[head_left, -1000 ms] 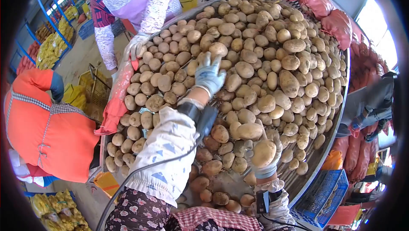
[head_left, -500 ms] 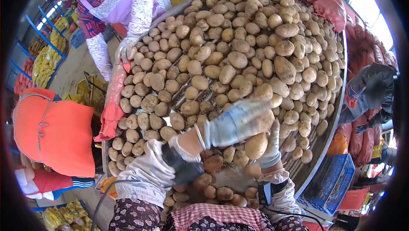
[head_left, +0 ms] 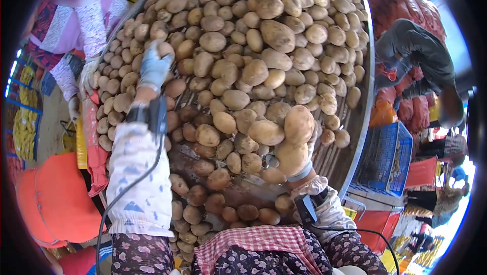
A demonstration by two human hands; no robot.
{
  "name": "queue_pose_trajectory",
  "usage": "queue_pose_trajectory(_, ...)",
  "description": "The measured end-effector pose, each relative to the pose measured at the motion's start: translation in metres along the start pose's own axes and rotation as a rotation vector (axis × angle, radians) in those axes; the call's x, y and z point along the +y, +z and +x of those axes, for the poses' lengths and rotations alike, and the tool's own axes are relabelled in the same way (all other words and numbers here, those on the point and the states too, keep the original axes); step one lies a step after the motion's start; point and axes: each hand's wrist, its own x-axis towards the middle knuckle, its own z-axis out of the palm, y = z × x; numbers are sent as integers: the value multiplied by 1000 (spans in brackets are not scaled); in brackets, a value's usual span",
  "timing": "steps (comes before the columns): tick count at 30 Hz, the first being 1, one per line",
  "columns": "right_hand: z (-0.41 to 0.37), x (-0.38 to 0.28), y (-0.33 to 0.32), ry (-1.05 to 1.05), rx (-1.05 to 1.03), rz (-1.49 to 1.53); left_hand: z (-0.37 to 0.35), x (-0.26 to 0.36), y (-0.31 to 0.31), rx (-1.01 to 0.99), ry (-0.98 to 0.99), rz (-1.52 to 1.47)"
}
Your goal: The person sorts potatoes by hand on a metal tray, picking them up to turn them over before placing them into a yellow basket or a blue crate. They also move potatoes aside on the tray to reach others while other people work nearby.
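Many brown potatoes [head_left: 236,99] lie heaped on a large sorting table with slatted and metal surfaces. My left hand [head_left: 155,67], in a light blue glove, reaches to the heap's left side, its fingers curled round a small potato [head_left: 165,49]. Near the front right, my right hand [head_left: 304,166] is gloved and mostly hidden behind large potatoes. It holds a big potato [head_left: 299,124] against the palm, with another large one [head_left: 291,157] below it. Smaller potatoes surround both hands.
A co-worker's gloved hand [head_left: 89,76] rests at the table's left edge by red sacking [head_left: 95,145]. Another person in orange [head_left: 61,199] is at the lower left. Blue crates [head_left: 384,158] stand beyond the metal rim [head_left: 366,92]; a person in dark clothes [head_left: 418,52] bends at the right.
My left hand has moved from the right hand's potatoes to the far left of the heap. The view has shifted to the right. My right hand still holds large potatoes.
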Motion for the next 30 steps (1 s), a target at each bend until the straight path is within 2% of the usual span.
queue_pose_trajectory(2,-3,5,4,-32,99,-149,-36,70,-24,64,-170,-648)
queue_pose_trajectory(4,-12,6,9,-55,152,-223,-86,121,-50,-165,-455,-1464)
queue_pose_trajectory(6,-19,4,11,-43,106,-223,-135,184,-63,-319,-822,-1982)
queue_pose_trajectory(8,-31,6,11,-10,69,-211,-180,211,-62,-371,-846,-2035)
queue_pose_trajectory(10,-38,13,12,35,17,-182,-239,180,-5,-119,-790,-1564)
queue_pose_trajectory(11,-47,17,30,147,-171,-188,-245,204,-19,-195,-641,-1571)
queue_pose_trajectory(12,-61,22,38,151,-178,-171,-249,234,-37,-278,-493,-1574)
queue_pose_trajectory(13,-74,25,45,156,-82,-269,-250,252,-44,-233,-673,-1535)
queue_pose_trajectory(14,-85,25,48,152,14,-369,-249,254,-51,-244,-661,-1525)
queue_pose_trajectory(16,-108,26,38,157,69,-335,-251,259,-59,-649,-670,-1879)
queue_pose_trajectory(18,-131,28,38,38,178,-491,-267,292,-37,-351,-496,-1102)
queue_pose_trajectory(20,-160,21,35,43,236,-512,-279,311,-37,-477,-468,-1148)
queue_pose_trajectory(22,-187,11,32,71,156,-449,-288,317,-21,-580,-246,-918)
queue_pose_trajectory(23,-200,3,22,36,148,-375,-298,326,-11,-672,-277,-906)
queue_pose_trajectory(24,-215,-6,10,9,133,-301,-307,334,-2,-742,-223,-866)
queue_pose_trajectory(25,-233,-16,1,-93,169,-453,-307,352,-3,-853,-98,-754)
queue_pose_trajectory(26,-252,-20,12,-223,289,-640,-321,354,25,-950,-169,-906)
queue_pose_trajectory(27,-271,-33,-7,-365,328,-622,-333,362,53,-1079,-285,-1153)
queue_pose_trajectory(28,-302,-63,-48,-293,240,-549,-334,381,42,-1184,-97,-1142)
queue_pose_trajectory(29,-316,-53,-17,-410,313,-708,-342,390,57,-1371,-217,-1342)
queue_pose_trajectory(30,-341,-75,-45,-434,228,-576,-345,405,54,-1433,-283,-1270)
